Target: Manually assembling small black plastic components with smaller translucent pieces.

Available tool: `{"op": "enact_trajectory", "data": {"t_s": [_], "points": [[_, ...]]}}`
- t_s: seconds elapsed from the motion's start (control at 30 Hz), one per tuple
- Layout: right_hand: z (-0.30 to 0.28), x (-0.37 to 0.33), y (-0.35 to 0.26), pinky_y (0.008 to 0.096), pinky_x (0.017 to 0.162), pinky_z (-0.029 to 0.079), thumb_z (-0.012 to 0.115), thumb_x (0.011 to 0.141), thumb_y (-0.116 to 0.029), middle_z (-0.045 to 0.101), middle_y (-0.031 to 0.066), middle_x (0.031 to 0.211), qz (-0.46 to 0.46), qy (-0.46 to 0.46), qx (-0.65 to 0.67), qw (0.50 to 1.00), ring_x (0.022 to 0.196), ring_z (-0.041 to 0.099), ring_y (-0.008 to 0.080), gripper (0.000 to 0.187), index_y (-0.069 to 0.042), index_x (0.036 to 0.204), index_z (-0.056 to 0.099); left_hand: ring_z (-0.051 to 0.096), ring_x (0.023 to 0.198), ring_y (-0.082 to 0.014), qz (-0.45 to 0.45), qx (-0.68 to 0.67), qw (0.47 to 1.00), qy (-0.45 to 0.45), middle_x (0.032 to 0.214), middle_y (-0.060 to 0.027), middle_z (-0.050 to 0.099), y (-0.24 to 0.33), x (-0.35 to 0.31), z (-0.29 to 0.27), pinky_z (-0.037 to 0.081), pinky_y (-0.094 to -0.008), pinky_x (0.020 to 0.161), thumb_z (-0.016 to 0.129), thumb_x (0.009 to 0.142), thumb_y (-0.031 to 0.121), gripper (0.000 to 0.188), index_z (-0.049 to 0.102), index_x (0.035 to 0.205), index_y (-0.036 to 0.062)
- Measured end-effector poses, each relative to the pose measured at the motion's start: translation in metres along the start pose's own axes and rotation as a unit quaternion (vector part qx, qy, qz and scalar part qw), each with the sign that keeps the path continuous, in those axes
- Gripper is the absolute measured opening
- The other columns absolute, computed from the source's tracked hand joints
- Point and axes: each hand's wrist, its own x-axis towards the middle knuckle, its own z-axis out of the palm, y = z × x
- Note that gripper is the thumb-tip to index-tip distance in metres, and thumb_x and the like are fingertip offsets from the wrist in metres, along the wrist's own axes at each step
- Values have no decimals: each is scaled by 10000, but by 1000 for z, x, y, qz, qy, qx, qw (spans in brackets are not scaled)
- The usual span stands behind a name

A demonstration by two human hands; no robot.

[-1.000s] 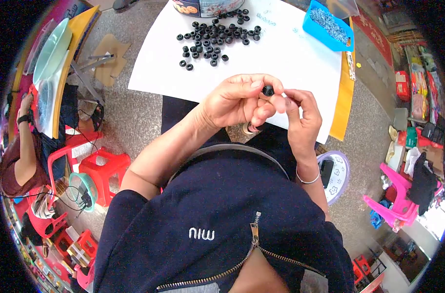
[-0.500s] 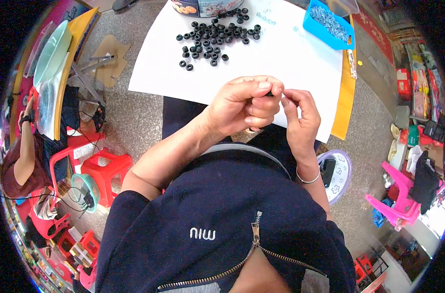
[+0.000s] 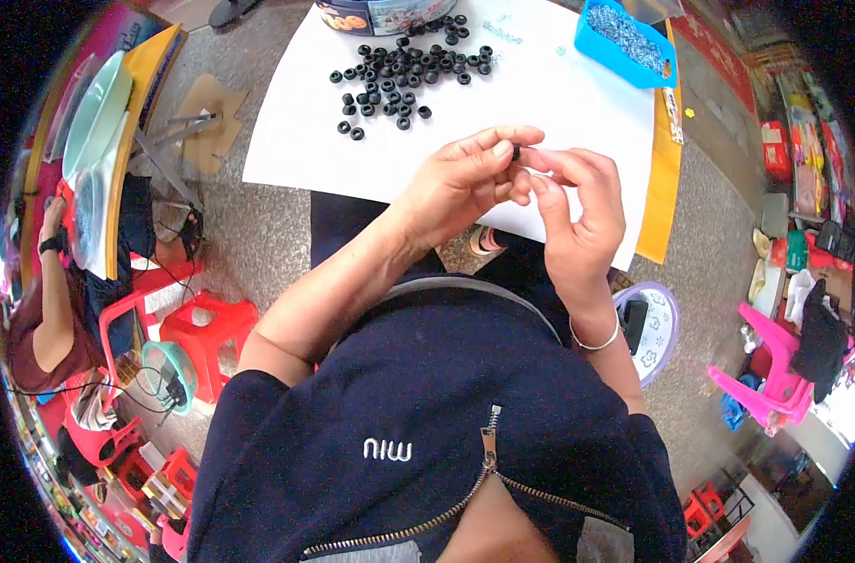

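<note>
My left hand (image 3: 460, 180) pinches a small black ring-shaped piece (image 3: 515, 151) between thumb and forefinger, its other fingers loosely curled. Close beside it, my right hand (image 3: 585, 211) has thumb and fingers drawn together in a pinch, the fingertips almost at the piece. Whatever the right fingertips hold, if anything, is too small to make out. Both hands are above the near edge of a white sheet (image 3: 305, 141) on the table. Many similar black ring-shaped pieces (image 3: 404, 80) lie loose on the sheet beyond my left hand.
A blue tray (image 3: 585, 42) of small clear-bluish bits stands at the far right, a printed tub (image 3: 380, 17) at the far edge. A round white-and-lilac stool (image 3: 654, 347) is by my right forearm; a red stool (image 3: 207, 328) is left. A person's arm (image 3: 57, 310) rests at another table.
The left fist has loosened into a thumb-and-forefinger pinch, showing more of the black piece. Both hands have shifted slightly away from my body, and the right fingertips have come closer to the piece.
</note>
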Motion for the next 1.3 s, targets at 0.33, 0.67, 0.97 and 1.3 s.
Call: {"op": "enact_trajectory", "data": {"t_s": [0.33, 0.67, 0.97, 1.3], "points": [[6, 6, 10, 370, 815, 394, 685, 734, -38, 589, 54, 961, -84, -11, -148, 985, 919, 521, 247, 232, -85, 961, 682, 619, 966, -140, -43, 49, 997, 38, 1074, -67, 634, 1, -1, 1, 497, -287, 891, 565, 951, 211, 339, 565, 1220, 6], [3, 0, 10, 356, 835, 431, 693, 758, -44, 622, 72, 930, 0, 18, -56, 998, 905, 545, 241, 185, -72, 941, 688, 621, 984, -200, -30, -39, 996, 81, 1033, -111, 618, 2, 2, 2, 515, -326, 874, 484, 989, 309, 455, 490, 1280, -41], [10, -2, 15, 359, 815, 386, 708, 743, -83, 626, 51, 924, -84, 3, -142, 986, 899, 549, 231, 205, -100, 945, 673, 608, 971, -153, -57, 283, 952, 104, 1047, -83, 643, 17, -7, 34, 494, -290, 861, 617, 924, 220, 406, 551, 1228, -42], [7, -6, 11, 358, 801, 378, 716, 730, -95, 641, 37, 911, -57, -9, -83, 995, 833, 560, 225, 197, -92, 911, 638, 616, 968, -150, -98, 283, 954, 19, 1042, -91, 652, 25, -8, 29, 498, -296, 875, 582, 946, 243, 408, 545, 1240, -37]]}}
